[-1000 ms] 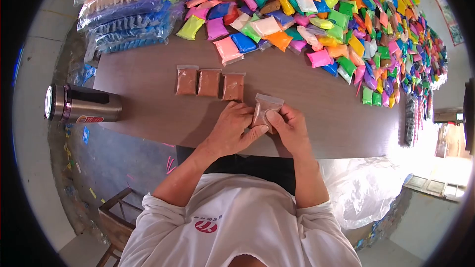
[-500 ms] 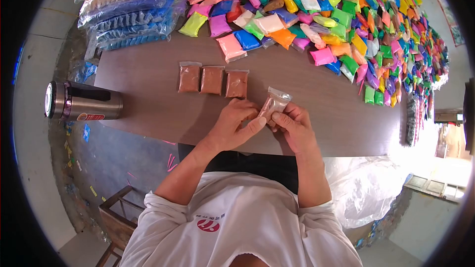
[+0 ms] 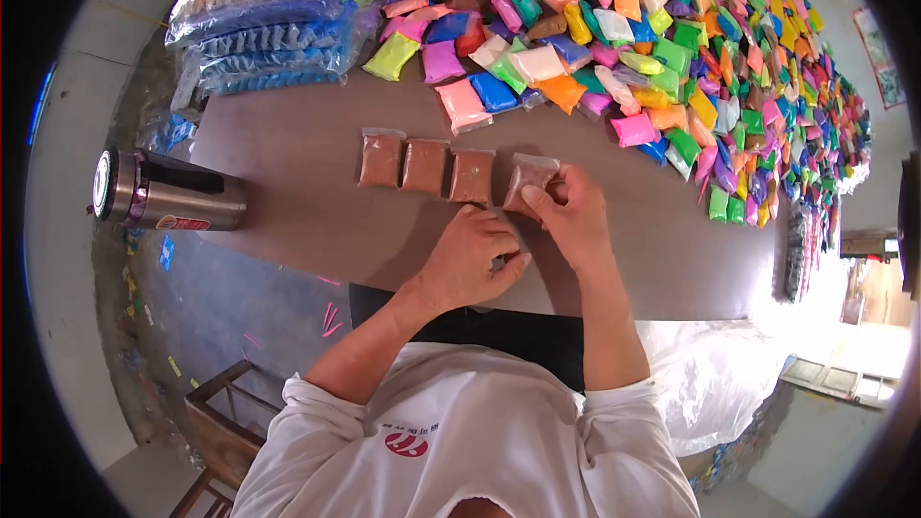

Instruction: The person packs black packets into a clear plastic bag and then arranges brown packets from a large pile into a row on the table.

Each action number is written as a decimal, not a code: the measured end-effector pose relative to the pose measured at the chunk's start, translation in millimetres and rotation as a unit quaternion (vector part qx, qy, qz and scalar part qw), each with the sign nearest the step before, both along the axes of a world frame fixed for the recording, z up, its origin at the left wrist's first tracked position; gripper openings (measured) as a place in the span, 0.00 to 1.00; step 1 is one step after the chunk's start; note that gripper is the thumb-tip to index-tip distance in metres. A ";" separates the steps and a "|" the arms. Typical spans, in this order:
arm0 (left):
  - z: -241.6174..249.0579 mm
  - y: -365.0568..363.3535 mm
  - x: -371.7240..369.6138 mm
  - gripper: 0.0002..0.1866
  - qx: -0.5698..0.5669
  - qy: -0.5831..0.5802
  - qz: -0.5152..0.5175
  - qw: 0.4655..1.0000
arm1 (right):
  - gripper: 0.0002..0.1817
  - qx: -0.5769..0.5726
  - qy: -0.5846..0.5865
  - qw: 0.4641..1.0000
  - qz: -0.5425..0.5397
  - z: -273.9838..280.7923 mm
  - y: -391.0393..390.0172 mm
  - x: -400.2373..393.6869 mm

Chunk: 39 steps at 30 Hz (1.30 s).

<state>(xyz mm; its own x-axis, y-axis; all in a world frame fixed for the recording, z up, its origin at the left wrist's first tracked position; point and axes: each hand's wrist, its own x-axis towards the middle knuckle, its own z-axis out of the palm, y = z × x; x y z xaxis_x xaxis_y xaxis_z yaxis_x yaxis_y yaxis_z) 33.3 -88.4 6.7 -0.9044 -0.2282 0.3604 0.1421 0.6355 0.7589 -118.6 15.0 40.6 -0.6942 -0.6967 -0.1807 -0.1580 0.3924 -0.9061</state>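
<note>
So three brown packets sit lined up, and the right hand pinches a fourth packet at their 3 o'clock end. Left hand rests loosely curled, empty; the colourful pile at 1 o'clock looks unsorted.

The right hand holds a small brown bag with its fingers and sets it on the table, just beside a row of three brown bags. The left hand rests near it on the table edge, fingers curled, holding nothing. A steel flask lies on its side at the left. Many colourful bags cover the far part of the table.
</note>
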 end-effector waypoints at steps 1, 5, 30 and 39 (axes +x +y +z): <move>-1.1 -0.2 0.1 0.07 -0.001 0.002 0.000 1.000 | 0.17 -0.008 0.013 1.000 0.010 -4.4 -2.7 0.2; -0.4 1.3 0.2 0.08 0.007 0.003 0.009 1.000 | 0.19 -0.016 0.136 0.989 0.046 -20.4 -7.7 -0.1; -0.5 1.6 1.4 0.11 0.008 0.027 0.028 0.999 | 0.22 -0.084 0.376 0.913 0.133 16.4 -241.3 -113.7; -2.5 4.4 2.2 0.11 -0.001 0.028 0.043 0.999 | 0.20 -0.028 0.410 0.908 0.078 6.7 -253.7 -107.2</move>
<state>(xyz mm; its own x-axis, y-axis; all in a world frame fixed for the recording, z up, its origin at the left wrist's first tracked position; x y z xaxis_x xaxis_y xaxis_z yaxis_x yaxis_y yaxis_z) 35.4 -84.0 4.2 -0.8600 -0.3040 0.4099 0.1280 0.6490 0.7499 -225.7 -238.7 47.3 -0.4714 -0.7905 0.3911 -0.8382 0.2637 -0.4773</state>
